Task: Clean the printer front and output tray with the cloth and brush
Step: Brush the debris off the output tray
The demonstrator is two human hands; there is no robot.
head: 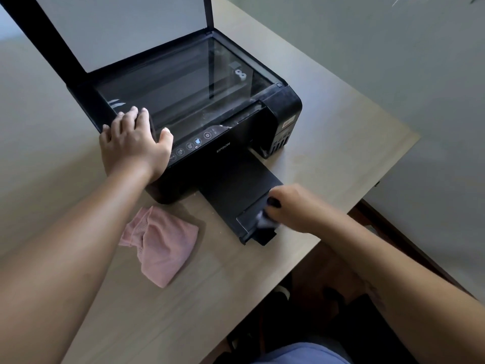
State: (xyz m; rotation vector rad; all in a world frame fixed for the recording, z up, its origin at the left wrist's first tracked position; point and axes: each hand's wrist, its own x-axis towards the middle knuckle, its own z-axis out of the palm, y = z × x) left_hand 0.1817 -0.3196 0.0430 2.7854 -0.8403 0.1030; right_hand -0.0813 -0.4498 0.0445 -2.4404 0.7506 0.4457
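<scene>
- A black printer [199, 132] stands on a light wood-grain counter [328, 153], its scanner lid [118, 30] raised upright at the back so the glass bed [183, 85] lies exposed.
- The printer's front faces the person, with a row of round control buttons [193, 144] and a brand name on the sloped panel.
- The output tray [236, 190] is pulled out from the front and reaches toward the near edge of the counter, its end flap tilted up slightly.
- The left hand [133, 143] lies flat, fingers spread, on the printer's near left corner; its grip is open and has hold of nothing, only pressing on the casing with the thumb beside the control panel.
- The right hand [296, 206] sits at the far end of the output tray, its grip curled closed around a brush [265, 219]; a dark handle end shows at the knuckles and pale, motion-blurred bristles touch the tray's end flap.
- A pink cloth [162, 245] lies crumpled on the counter, just left of the tray and near the printer's front corner, touched by neither hand.
- Dust streaks show along the strip between the glass bed and the control panel.
- An ink tank unit [283, 127] with a label sits at the printer's right side.
</scene>
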